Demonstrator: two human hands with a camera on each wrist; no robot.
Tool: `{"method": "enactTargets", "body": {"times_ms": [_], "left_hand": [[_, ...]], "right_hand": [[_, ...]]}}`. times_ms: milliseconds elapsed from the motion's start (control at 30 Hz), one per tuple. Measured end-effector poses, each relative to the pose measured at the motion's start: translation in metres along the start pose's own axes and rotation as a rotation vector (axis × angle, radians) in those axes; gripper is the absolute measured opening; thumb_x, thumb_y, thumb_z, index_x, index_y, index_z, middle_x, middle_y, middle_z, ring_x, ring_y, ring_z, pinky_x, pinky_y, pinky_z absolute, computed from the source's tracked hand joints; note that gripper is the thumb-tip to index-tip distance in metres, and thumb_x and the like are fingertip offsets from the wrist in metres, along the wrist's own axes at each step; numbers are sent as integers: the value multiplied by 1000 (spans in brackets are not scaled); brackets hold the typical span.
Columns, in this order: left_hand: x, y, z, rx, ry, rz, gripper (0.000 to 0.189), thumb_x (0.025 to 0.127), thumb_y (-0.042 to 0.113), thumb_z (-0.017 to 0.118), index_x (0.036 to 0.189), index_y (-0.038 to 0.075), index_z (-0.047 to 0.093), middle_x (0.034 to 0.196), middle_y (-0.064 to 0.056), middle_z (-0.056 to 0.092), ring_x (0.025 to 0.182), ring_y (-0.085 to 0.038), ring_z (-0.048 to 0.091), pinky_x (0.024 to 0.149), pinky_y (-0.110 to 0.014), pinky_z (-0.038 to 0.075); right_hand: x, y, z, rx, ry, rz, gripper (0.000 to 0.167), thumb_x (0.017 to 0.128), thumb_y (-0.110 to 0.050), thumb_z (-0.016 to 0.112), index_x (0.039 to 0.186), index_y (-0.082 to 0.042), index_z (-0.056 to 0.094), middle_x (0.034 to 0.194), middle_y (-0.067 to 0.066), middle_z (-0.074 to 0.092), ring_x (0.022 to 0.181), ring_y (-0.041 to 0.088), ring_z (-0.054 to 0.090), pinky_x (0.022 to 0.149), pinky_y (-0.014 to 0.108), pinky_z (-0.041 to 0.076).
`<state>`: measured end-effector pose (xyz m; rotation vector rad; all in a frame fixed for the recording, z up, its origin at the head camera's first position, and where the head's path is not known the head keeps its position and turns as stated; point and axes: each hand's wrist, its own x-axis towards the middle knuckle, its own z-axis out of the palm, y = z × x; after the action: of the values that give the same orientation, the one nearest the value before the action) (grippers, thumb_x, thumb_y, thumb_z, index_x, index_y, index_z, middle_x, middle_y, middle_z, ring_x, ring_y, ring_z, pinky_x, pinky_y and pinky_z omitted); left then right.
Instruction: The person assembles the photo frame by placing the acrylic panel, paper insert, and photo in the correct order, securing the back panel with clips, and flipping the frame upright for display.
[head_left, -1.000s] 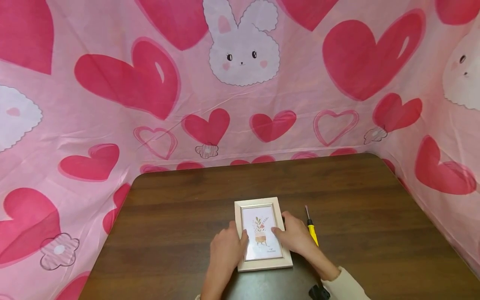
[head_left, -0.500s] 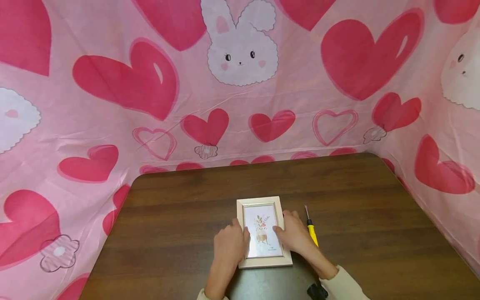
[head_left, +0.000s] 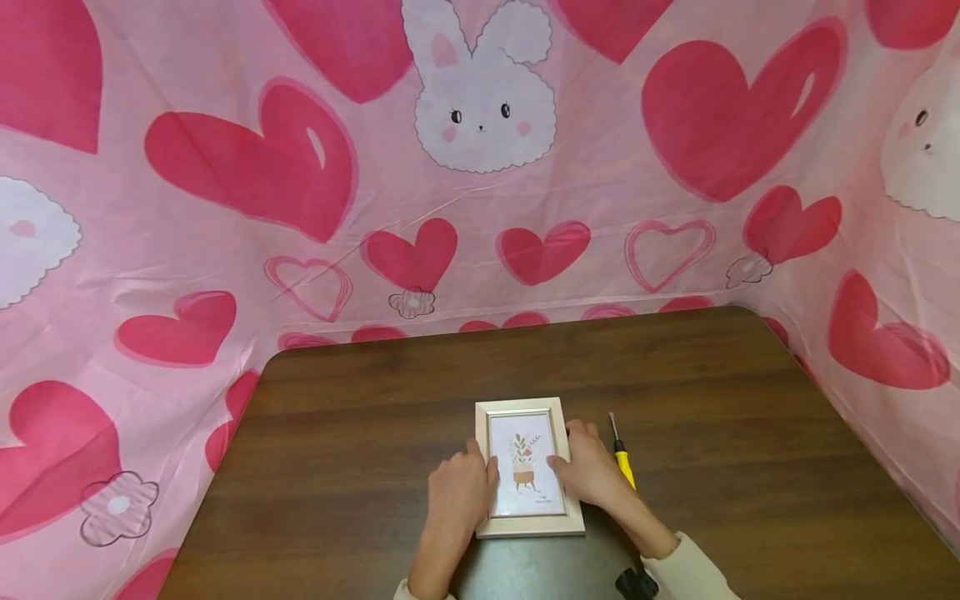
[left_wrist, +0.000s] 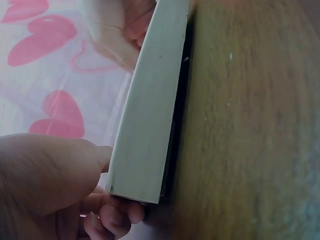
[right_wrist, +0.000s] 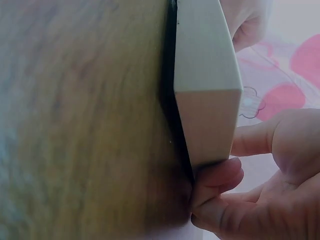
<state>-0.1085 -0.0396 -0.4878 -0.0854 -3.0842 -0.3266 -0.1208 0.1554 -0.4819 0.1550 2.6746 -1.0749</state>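
Observation:
A cream picture frame [head_left: 530, 525] lies face up near the front of the table, a potted plant print [head_left: 523, 475] showing behind its glass. My left hand [head_left: 459, 492] grips the frame's left side, thumb over the front and fingers at the outer edge. On the opposite side my right hand [head_left: 592, 467] holds it the same way, thumb on the face. In the left wrist view the frame's side [left_wrist: 147, 110] stands close over the wood, a dark gap beneath. The right wrist view shows curled fingers [right_wrist: 220, 175] at the frame's underside.
A screwdriver [head_left: 622, 458] with a yellow and black handle lies just right of my right hand. A black object [head_left: 636, 583] sits by the right sleeve. Pink heart-print cloth [head_left: 480, 200] hangs behind and beside the brown wooden table [head_left: 360, 417].
The frame has shifted slightly right, with both hands keeping their hold on it. Over the last half second its far edge has dropped a little toward me. The screwdriver stays put.

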Motion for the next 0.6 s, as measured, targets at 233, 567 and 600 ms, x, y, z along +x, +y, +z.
{"method": "enactTargets", "body": {"times_ms": [233, 567, 600], "left_hand": [[0, 1, -1, -10, -44, -6, 51, 99, 36, 70, 125, -8, 67, 93, -23, 77, 77, -40, 74, 66, -51, 59], [4, 2, -6, -104, -173, -76, 56, 100, 41, 68, 134, -3, 63, 101, -23, 76, 86, -41, 73, 74, -54, 59], [4, 1, -6, -112, -179, -78, 57, 100, 41, 69, 135, -3, 62, 101, -23, 76, 87, -41, 73, 74, -54, 59]], "right_hand": [[0, 3, -4, -2, 5, -20, 53, 95, -15, 76, 135, 11, 52, 122, 26, 58, 99, 31, 58, 93, 53, 53], [1, 7, -11, 37, -4, -9, 56, 94, -19, 77, 136, 10, 53, 118, 23, 60, 99, 28, 59, 89, 48, 53], [2, 8, -11, 36, -3, -12, 56, 94, -19, 77, 135, 11, 54, 118, 23, 61, 99, 28, 59, 88, 48, 53]]}}
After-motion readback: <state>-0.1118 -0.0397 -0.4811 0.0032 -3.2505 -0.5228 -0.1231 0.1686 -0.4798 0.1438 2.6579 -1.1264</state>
